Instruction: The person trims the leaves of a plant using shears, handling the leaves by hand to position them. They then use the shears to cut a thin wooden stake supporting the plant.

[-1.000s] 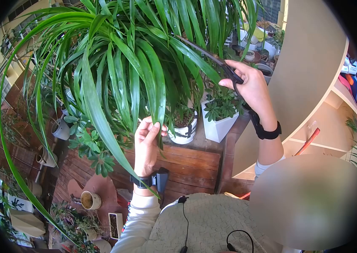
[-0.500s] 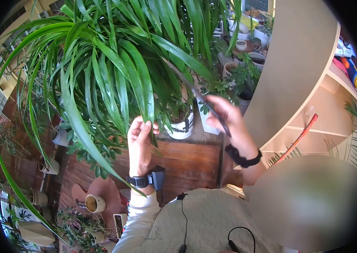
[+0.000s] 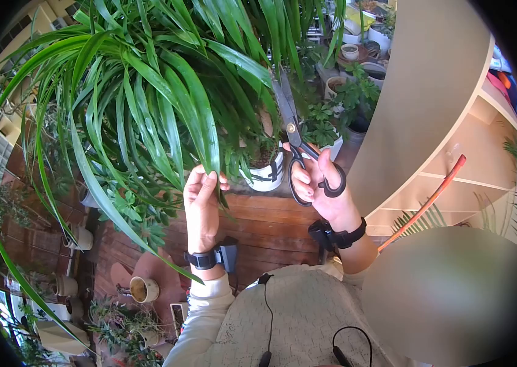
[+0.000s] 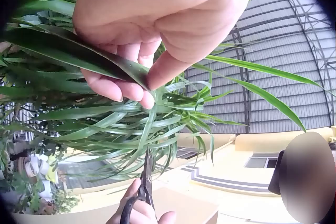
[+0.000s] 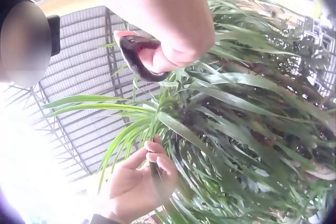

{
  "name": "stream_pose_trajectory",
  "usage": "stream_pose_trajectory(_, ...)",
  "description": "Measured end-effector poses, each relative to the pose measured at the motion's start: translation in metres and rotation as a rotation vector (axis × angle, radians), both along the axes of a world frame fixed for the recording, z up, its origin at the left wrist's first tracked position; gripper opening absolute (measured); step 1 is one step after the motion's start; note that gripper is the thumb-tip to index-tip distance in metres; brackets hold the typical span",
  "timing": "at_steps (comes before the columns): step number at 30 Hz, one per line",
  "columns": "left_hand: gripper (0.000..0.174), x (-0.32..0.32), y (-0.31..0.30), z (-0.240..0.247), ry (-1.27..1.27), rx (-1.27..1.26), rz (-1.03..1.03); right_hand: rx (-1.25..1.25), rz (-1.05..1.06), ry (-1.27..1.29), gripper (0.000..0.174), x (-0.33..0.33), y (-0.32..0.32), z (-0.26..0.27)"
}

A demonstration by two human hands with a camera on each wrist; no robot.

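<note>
A big plant [image 3: 142, 104] with long strap-like green leaves hangs over the upper left of the head view. My left hand [image 3: 202, 205] pinches one hanging leaf [image 3: 212, 144] near its tip, between thumb and fingers. In the left wrist view that leaf [image 4: 68, 56] looks folded lengthwise toward the pinch. Black-handled scissors [image 3: 288, 110] are in my right hand [image 3: 335, 199], thumb and fingers through the loops. Their blades point upward and overlap the outer end of another long leaf [image 3: 240, 60], whose tip is hidden there. In the right wrist view only a scissor handle [image 5: 137, 61] shows.
Below the leaves stand a white pot [image 3: 264, 177] and a smaller leafy plant [image 3: 130, 211]. A curved beige panel with shelves [image 3: 423, 122] rises at the right. Potted plants crowd the lower left, near a round-topped stand with a small pot [image 3: 144, 289].
My right hand has come down and left, turning the scissors from a leftward slant to nearly upright, their loops now facing the camera. My left hand keeps its pinch on the leaf.
</note>
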State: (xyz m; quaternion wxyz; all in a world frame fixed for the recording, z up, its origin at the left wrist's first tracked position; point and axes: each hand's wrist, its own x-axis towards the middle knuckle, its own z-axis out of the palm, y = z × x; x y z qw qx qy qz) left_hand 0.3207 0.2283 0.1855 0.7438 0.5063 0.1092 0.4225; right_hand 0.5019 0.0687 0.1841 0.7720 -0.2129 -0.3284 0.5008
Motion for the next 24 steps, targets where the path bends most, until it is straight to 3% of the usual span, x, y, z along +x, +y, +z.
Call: stream_pose_trajectory(24, 0.012, -0.001, 0.002, 0.0, 0.007, 0.024, 0.033, 0.022, 0.083, 0.214, 0.071, 0.012, 0.026, 0.001)
